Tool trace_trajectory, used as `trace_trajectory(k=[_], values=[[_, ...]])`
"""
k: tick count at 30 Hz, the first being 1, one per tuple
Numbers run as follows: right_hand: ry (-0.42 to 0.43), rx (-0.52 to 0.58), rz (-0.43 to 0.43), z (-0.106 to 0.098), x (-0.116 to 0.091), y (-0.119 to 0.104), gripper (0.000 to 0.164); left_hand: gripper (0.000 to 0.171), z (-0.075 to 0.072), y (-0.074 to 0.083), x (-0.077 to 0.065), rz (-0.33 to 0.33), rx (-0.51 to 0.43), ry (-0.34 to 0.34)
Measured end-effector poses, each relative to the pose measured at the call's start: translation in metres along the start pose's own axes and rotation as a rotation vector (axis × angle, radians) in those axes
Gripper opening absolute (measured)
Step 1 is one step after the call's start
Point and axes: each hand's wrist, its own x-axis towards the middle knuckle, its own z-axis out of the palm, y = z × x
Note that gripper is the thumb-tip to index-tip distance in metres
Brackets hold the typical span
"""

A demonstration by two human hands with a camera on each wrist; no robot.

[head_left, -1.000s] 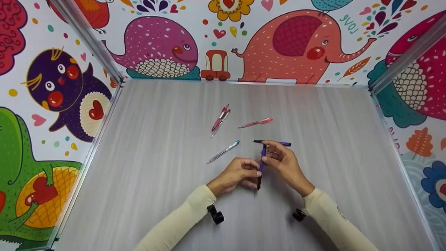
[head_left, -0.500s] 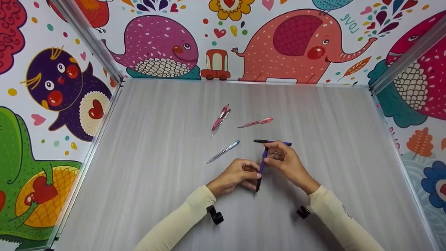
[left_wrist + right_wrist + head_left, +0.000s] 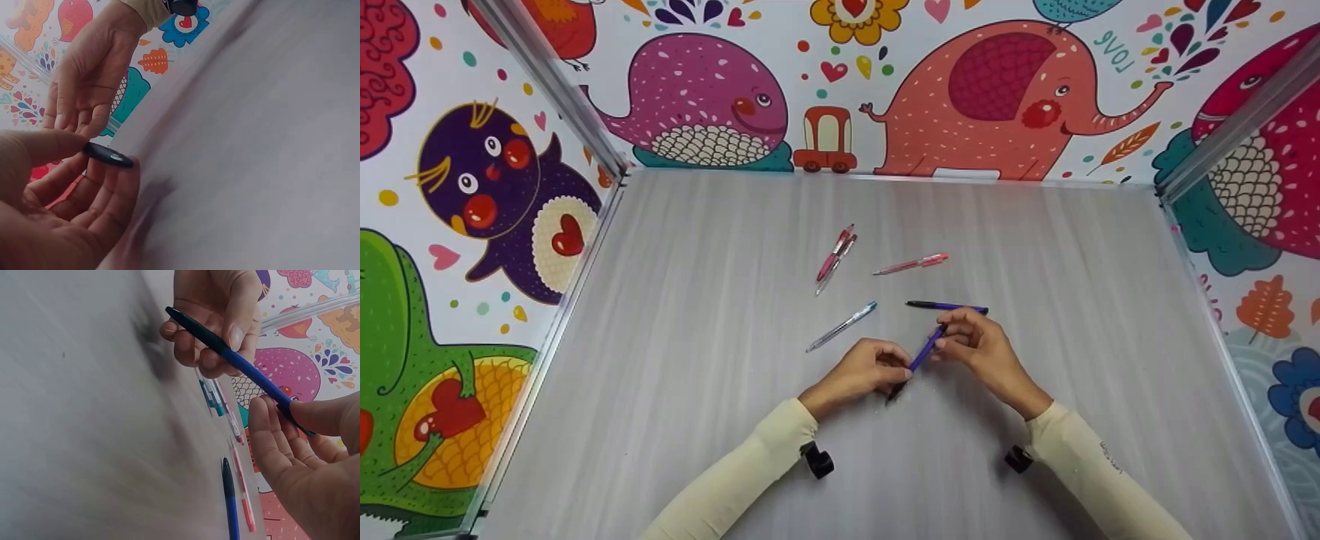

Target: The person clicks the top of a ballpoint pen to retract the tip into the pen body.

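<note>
A blue pen with a black tip section is held slantwise above the table between both hands. My left hand pinches it near the black tip end, between thumb and fingers. Thumb and fingers of my right hand hold the other end, by the black clip. In the right wrist view the blue barrel shows between the two hands. The left wrist view has only the black tip end in sight. Just beyond the right hand a second blue pen lies on the table.
A clear pen with a blue end lies left of the hands. Farther back are a red pen and two pens side by side, one pink, one clear and red. Printed wall panels border the grey table.
The held pen has turned from nearly upright in the head view to a clear slant, tip end leftward and clip end rightward. My right hand has shifted slightly right, uncovering more of the lying blue pen.
</note>
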Motion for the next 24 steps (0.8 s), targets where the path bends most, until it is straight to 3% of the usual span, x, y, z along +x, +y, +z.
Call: trace_trajectory(k=[8, 18, 24], values=[[0.015, -0.031, -0.009, -0.005, -0.001, 0.008, 0.037, 0.011, -0.002, 0.002, -0.001, 0.067, 0.216, 0.083], [0.056, -0.085, 0.001, -0.008, 0.004, 0.019, 0.028, 0.008, 0.006, 0.001, -0.001, 0.179, 0.406, 0.209], [0.06, -0.15, -0.022, -0.006, 0.01, 0.026, 0.026, 0.005, 0.01, -0.003, -0.005, 0.265, 0.642, 0.32]])
